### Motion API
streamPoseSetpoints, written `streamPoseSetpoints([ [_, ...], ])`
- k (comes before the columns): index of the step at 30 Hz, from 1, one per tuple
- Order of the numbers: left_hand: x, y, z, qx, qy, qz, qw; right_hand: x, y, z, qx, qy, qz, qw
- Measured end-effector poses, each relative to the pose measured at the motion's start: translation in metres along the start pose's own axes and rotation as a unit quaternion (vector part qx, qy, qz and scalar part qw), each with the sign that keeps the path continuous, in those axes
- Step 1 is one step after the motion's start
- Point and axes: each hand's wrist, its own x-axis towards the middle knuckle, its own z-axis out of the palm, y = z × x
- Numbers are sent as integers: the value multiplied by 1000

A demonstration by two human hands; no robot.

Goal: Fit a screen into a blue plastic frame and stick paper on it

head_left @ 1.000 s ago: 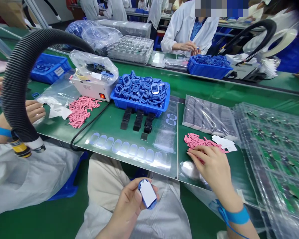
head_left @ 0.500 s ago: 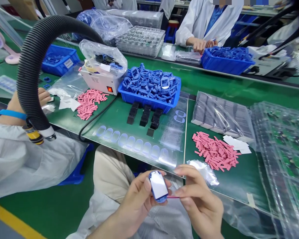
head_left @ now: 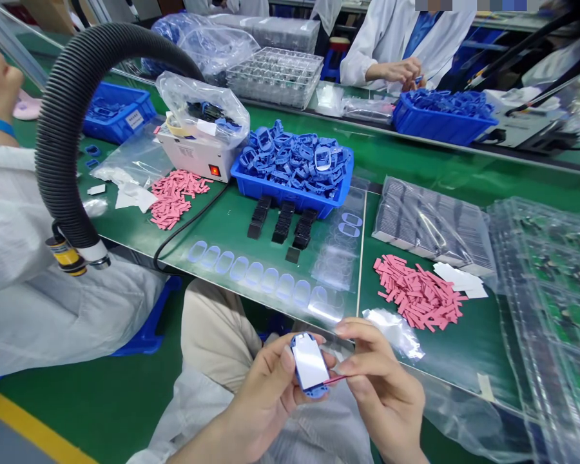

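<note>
My left hand (head_left: pixel 263 399) is closed around a small blue plastic shell (head_left: pixel 309 365) with a white face, held over my lap below the table edge. My right hand (head_left: pixel 384 393) pinches a thin pink strip (head_left: pixel 337 379) and holds its end against the shell's lower right edge. A heap of the same pink strips (head_left: pixel 418 293) lies on the green table just beyond my right hand. A blue bin (head_left: pixel 294 190) filled with blue shells stands further back at the centre.
Black parts in short rows (head_left: pixel 283 222) lie before the bin. Clear oval lenses (head_left: pixel 251 274) line the table edge. Bagged dark sheets (head_left: pixel 432 222) and clear trays of green boards (head_left: pixel 546 270) are at right. A black hose (head_left: pixel 65 109) arches at left beside a co-worker's white sleeve (head_left: pixel 9 212).
My right hand left the pink heap, came to the shell with one strip, and now presses it to the shell's lower edge. The co-worker's hand at left rose off the table.
</note>
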Motion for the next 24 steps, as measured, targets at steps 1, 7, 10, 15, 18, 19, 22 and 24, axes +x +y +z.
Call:
streamPoseSetpoints([
  [1,0,0,0,-1,-2,1,1000,0,0,0,-15,0,-14,1000],
  [7,-1,1,4,9,4,14,1000,-4,1,-9,-226,3,-165,960],
  [10,0,4,9,16,17,15,1000,-5,1,-16,-304,2,-213,928],
  [15,2,6,15,34,31,15,999,-9,-4,-22,-401,0,-249,881],
  [18,3,7,17,39,30,14,999,-9,-8,-23,-435,13,-257,863],
  [19,3,7,18,41,29,13,999,-9,-9,-23,-441,14,-266,857],
  [22,4,7,19,50,22,13,998,-5,-11,-24,-454,5,-294,841],
  [24,5,8,20,55,21,17,998,-4,-12,-23,-458,-5,-295,839],
])
